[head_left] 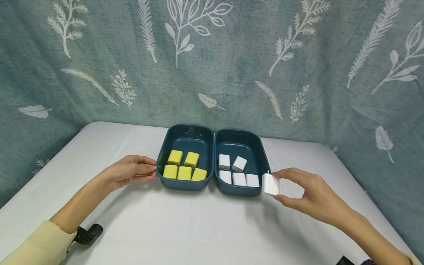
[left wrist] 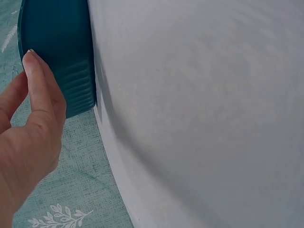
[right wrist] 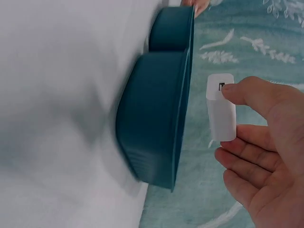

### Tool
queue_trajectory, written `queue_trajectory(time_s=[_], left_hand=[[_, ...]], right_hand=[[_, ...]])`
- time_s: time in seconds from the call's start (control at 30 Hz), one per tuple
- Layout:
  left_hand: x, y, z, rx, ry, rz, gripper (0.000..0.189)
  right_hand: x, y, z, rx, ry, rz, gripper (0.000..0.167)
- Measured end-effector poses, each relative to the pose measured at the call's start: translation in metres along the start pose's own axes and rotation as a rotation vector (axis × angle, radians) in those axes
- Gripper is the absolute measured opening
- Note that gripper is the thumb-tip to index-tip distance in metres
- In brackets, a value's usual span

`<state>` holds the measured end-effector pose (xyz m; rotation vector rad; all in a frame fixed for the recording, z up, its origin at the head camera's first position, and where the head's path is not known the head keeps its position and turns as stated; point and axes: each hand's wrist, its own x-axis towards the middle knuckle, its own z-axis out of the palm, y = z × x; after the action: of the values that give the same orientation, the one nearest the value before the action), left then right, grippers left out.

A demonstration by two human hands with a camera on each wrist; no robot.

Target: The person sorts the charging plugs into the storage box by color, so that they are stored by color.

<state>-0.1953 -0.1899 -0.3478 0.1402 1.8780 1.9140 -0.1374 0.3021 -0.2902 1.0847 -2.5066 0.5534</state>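
Note:
In the head view my right hand point(head_left: 306, 191) pinches a white USB charger point(head_left: 271, 184) between thumb and fingers, just outside the right front corner of the right-hand blue compartment point(head_left: 268, 162). The right wrist view shows the charger point(right wrist: 222, 114) upright, its port by the thumb tip. Several white chargers point(head_left: 223, 162) lie in that compartment. Several yellow blocks of like shape point(head_left: 175, 157) lie in the left-hand compartment point(head_left: 161, 154). My left hand point(head_left: 132, 170) touches that compartment's outer left side with extended fingers. In the left wrist view its fingertips point(left wrist: 31, 59) rest at the rim.
Both compartments stand side by side at the back of a table with a white cloth point(head_left: 185, 228). A teal leaf-patterned curtain point(head_left: 232, 95) hangs behind and at the sides. A black device point(head_left: 89, 234) sits at the left wrist.

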Motion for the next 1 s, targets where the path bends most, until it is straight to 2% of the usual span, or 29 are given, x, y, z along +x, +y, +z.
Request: queue_trajectory(time_s=[0.33, 0.73, 1.0], left_hand=[[-0.001, -0.001, -0.001, -0.012, -0.005, -0.003, 0.034], [0.0, 0.001, -0.002, -0.005, -0.006, -0.003, 0.034], [-0.001, 0.001, 0.0, -0.016, -0.005, -0.001, 0.032]], right_hand=[[0.024, 0.035, 0.007, -0.033, 0.018, 0.051, 0.047], [0.049, 0.06, 0.02, -0.032, -0.011, 0.082, 0.039], [0.059, 0.072, 0.029, -0.043, -0.047, 0.081, 0.039]])
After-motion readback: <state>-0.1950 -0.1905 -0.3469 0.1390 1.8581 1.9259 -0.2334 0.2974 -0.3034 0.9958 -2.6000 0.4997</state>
